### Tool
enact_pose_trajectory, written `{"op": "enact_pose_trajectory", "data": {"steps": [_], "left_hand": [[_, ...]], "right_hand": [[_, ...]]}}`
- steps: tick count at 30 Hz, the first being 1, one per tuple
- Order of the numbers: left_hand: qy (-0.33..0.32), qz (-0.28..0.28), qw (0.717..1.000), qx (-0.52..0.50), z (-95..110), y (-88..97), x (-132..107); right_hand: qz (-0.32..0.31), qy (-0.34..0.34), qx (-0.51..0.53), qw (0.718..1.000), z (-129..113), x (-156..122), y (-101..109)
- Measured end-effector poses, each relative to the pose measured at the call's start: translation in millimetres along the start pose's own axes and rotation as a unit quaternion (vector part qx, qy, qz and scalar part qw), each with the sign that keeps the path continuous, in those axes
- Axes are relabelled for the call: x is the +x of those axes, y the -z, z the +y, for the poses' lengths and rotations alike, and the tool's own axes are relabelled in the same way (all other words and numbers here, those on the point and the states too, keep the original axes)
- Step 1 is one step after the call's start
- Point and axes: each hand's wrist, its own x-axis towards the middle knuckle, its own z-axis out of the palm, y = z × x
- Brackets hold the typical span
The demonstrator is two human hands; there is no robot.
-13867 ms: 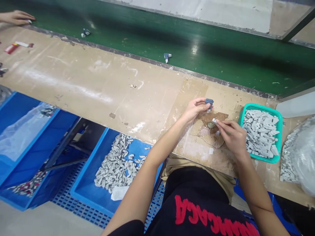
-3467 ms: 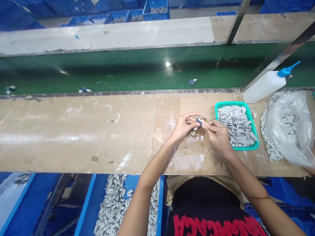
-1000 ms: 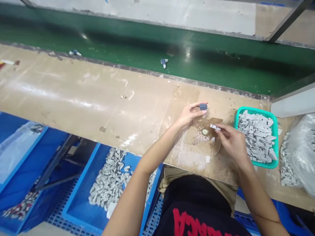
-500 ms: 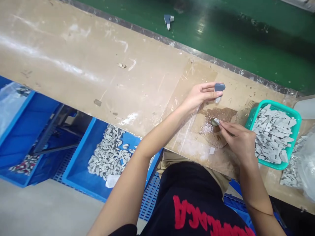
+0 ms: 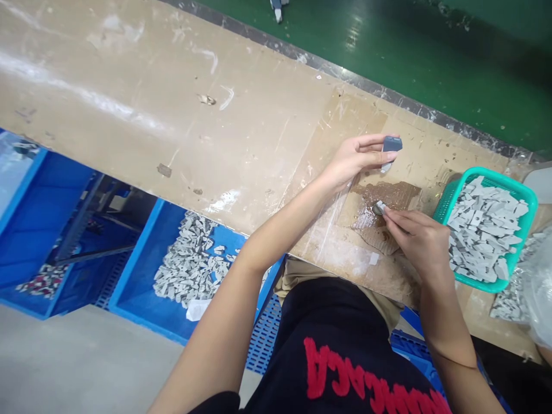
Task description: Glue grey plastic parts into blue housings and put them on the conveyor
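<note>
Between the thumb and fingers of my left hand [image 5: 360,156] is a small dark blue and light grey plastic part [image 5: 392,145], held above the table. My right hand [image 5: 418,238] pinches a small light grey piece [image 5: 380,205] by its end. That piece touches, or hangs just over, the wet, shiny patch on a brown cardboard sheet [image 5: 407,195] that lies on the table. Something dark and roundish shows at the piece's tip; I cannot tell what it is. Close to my right hand stands a green basket [image 5: 533,207] full of similar grey pieces [image 5: 485,224].
The long brown table [image 5: 259,138] has a dark far edge, with green floor [image 5: 388,34] beyond. A blue bin [image 5: 133,270] of grey pieces stands below on the left. A clear plastic bag [image 5: 539,287] lies at the right. Another blue-grey part [image 5: 278,10] lies past the table edge.
The view has shifted slightly. My left hand still holds the blue-grey part, and my right hand keeps the grey piece at the wet patch, its tip turned slightly.
</note>
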Motion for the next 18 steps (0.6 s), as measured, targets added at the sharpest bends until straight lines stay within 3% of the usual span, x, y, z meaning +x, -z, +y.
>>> {"op": "enact_pose_trajectory", "data": {"steps": [4,9,13,18], "left_hand": [[-0.001,0.004,1.000,-0.003,0.3,-1.1,-1.0],[-0.005,0.006,1.000,-0.012,-2.7,1.7,1.3],[-0.012,0.016,1.000,-0.015,-3.3,3.4,1.8],[-0.010,0.012,1.000,-0.020,-0.4,-0.8,-1.5]], "right_hand": [[-0.006,-0.001,-0.005,1.000,-0.1,-1.1,0.3],[0.065,-0.005,0.001,0.998,-1.3,-4.1,3.2],[0.084,0.020,0.017,0.996,-1.4,-5.7,4.1],[0.093,-0.001,0.009,0.996,-2.2,-4.9,3.7]]}}
